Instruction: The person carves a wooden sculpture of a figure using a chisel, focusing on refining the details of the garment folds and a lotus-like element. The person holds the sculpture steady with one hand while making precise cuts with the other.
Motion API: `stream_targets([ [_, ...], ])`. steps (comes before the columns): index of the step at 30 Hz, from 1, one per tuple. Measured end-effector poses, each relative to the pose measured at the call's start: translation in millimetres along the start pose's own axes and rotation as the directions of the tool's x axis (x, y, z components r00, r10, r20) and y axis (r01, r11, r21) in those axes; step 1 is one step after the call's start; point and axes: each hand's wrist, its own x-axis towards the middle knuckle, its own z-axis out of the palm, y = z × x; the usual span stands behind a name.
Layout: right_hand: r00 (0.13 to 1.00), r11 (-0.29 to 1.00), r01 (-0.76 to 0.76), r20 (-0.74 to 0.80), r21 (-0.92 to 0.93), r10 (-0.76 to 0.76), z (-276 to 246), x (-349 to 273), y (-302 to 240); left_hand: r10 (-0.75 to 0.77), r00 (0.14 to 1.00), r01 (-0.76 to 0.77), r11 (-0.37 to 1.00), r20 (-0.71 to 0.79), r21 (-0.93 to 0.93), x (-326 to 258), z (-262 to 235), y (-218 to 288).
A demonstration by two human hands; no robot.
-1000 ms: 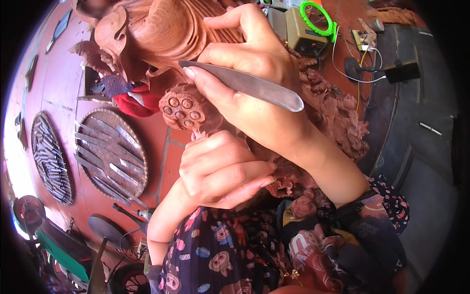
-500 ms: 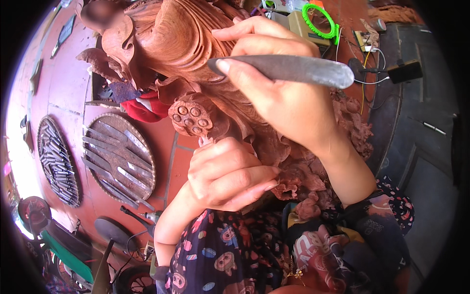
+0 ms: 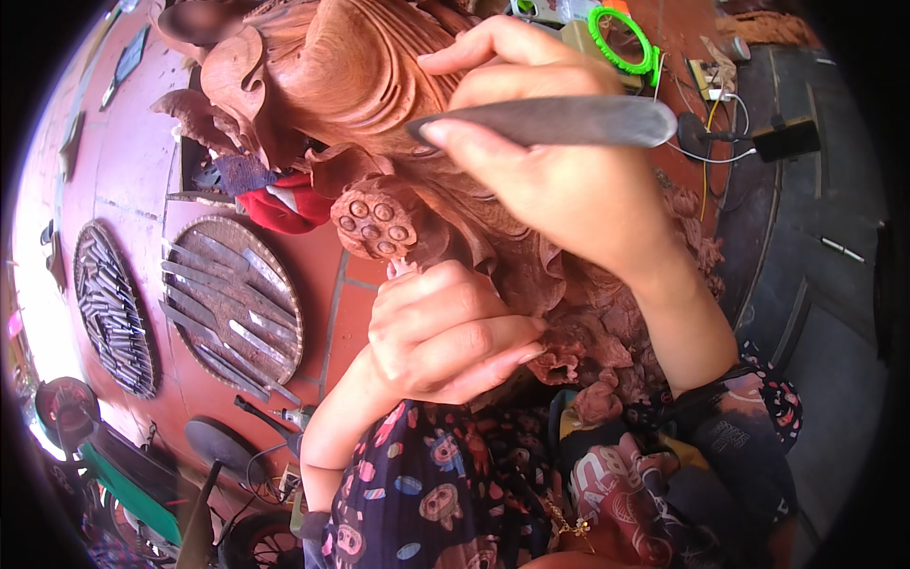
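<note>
A large reddish-brown wood carving (image 3: 355, 81) with flowing folds lies in front of me. On its near side is a carved lotus seed pod (image 3: 373, 228) with several round seeds. My right hand (image 3: 578, 194) grips a dark, flat carving knife (image 3: 559, 121) between thumb and fingers, its narrow end pointing left over the folds. One right fingertip touches the carved surface. My left hand (image 3: 450, 337) is curled closed just below the pod, a fingertip against its underside. Whatever lies inside the left fingers is hidden.
Left on the tiled floor are a round tray of flat blades (image 3: 232, 303) and a basket of small tools (image 3: 114, 308). A red cloth (image 3: 289, 204) lies beyond the pod. A green ring (image 3: 621, 40), cables and a phone (image 3: 787, 142) are at the right.
The right end of the carving knife has tipped slightly up, and my right wrist has shifted a little rightward. My left hand keeps its closed pose under the pod.
</note>
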Motion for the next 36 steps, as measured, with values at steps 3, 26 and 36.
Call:
stream_targets([
  [3,0.996,0.998,0.057,-0.07,-0.001,-0.056,2.7,-2.8,6.5,0.005,1.0,-0.005,1.0,-0.02,-0.018,2.6,3.1,0.8],
  [26,0.995,0.991,0.092,-0.052,0.094,-0.087,-3.2,-0.4,0.3,0.005,0.999,-0.005,1.0,-0.037,-0.001,4.0,4.3,0.5],
  [36,0.998,0.994,0.042,0.038,0.102,-0.046,1.8,-1.7,5.5,0.011,0.999,-0.01,1.0,-0.03,0.014,3.6,4.1,-0.8],
])
